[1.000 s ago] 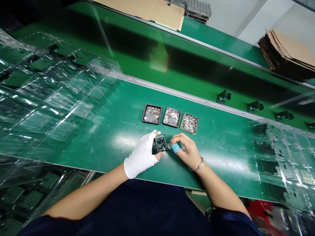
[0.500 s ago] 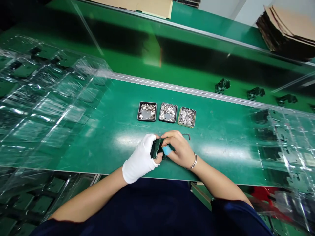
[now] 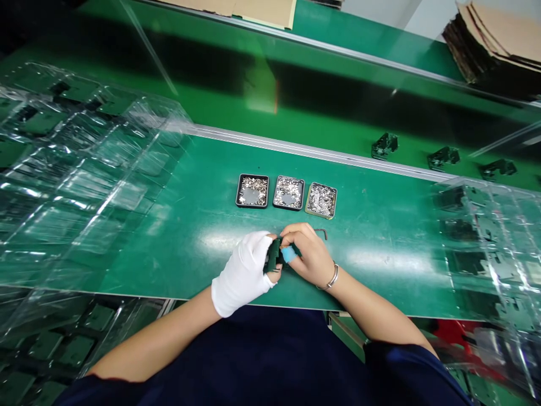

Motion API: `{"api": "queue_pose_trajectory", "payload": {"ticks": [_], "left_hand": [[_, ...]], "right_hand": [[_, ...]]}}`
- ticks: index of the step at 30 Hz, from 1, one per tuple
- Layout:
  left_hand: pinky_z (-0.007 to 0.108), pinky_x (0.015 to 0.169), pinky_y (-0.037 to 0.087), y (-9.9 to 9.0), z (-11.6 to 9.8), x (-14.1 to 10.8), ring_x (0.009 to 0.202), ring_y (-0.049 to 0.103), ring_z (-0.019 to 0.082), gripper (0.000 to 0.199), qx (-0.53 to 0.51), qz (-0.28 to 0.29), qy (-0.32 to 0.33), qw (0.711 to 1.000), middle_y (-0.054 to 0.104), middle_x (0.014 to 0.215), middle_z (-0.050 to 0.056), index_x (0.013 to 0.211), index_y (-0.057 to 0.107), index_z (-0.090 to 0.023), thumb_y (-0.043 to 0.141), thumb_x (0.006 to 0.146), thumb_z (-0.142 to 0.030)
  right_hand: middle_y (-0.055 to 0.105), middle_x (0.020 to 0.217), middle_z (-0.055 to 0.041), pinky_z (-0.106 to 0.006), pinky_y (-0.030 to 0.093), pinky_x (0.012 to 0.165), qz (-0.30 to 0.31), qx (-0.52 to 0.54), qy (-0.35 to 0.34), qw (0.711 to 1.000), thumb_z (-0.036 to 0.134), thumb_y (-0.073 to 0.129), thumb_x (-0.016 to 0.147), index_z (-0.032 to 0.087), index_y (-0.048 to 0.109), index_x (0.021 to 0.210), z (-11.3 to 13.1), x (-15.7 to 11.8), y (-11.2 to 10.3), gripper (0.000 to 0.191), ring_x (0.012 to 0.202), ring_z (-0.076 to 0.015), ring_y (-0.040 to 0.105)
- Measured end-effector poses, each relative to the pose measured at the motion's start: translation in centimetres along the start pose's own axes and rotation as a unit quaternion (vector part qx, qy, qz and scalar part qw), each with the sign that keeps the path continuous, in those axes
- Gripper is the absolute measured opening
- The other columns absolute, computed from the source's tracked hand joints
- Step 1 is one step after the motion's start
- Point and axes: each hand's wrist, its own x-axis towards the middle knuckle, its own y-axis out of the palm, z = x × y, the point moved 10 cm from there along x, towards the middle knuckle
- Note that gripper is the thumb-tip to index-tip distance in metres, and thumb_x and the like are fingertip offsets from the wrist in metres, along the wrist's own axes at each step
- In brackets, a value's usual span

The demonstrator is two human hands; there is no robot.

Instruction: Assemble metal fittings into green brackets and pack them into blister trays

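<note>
My left hand, in a white fingerless glove, grips a small dark green part between thumb and fingers. My right hand, with blue tape on one finger and a bangle at the wrist, has its fingers pinched together at the part's right side; anything between those fingertips is too small to make out. Beyond the hands stand three small trays of shiny metal pieces: a left one, a middle one and a right one. An L-shaped key lies just beyond my right hand.
Clear plastic trays cover the left side of the green table, and more trays with dark parts stand on the right. Behind a metal rail sit several dark parts. Cardboard is stacked at the back right.
The dark green part has turned slightly and shifted a little to the right in my left hand. My right fingers have moved slightly at its side.
</note>
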Motion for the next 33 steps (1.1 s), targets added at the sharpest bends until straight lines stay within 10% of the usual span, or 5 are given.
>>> {"api": "queue_pose_trajectory", "payload": {"ticks": [4,10,26,33], "left_hand": [[0.041,0.081,0.052,0.6,0.6,0.2,0.092,0.060,0.024,0.039,-0.091,0.061,-0.047,0.993,0.057,0.103,0.009,0.112,0.045,-0.018,0.054,0.076,-0.029],[0.043,0.098,0.046,0.2,0.4,1.1,0.117,0.054,0.024,0.032,-0.027,0.010,-0.020,0.999,0.057,0.121,0.012,0.117,0.046,-0.018,0.041,0.085,-0.016],[0.043,0.077,0.050,0.6,-0.4,1.4,0.091,0.059,0.029,0.029,0.116,-0.058,0.006,0.992,0.060,0.097,0.013,0.104,0.050,-0.014,0.051,0.076,-0.018],[0.045,0.096,0.047,0.7,3.5,0.6,0.114,0.054,0.028,0.042,-0.037,-0.001,-0.081,0.996,0.053,0.117,0.013,0.119,0.040,-0.018,0.052,0.080,-0.026]], "right_hand": [[0.059,0.096,-0.0074,-0.034,0.048,0.078,0.005,0.013,0.034,0.999,0.014,0.047,0.085,0.021,0.052,0.086,-0.8,0.1,0.3,0.009,0.091,-0.0189,0.056],[0.059,0.093,-0.0059,-0.034,0.049,0.080,-0.015,0.036,0.060,0.997,0.015,0.049,0.084,0.023,0.051,0.087,-1.4,-0.1,0.4,0.009,0.090,-0.0187,0.056],[0.059,0.092,-0.0065,-0.031,0.052,0.073,0.000,-0.024,0.077,0.997,0.012,0.045,0.086,0.022,0.051,0.091,-2.4,-0.3,1.0,0.012,0.087,-0.0180,0.059],[0.063,0.090,-0.0038,-0.029,0.050,0.070,-0.040,-0.059,0.122,0.990,0.018,0.050,0.087,0.021,0.057,0.090,-6.5,1.7,-4.7,0.009,0.081,-0.0167,0.060]]}}
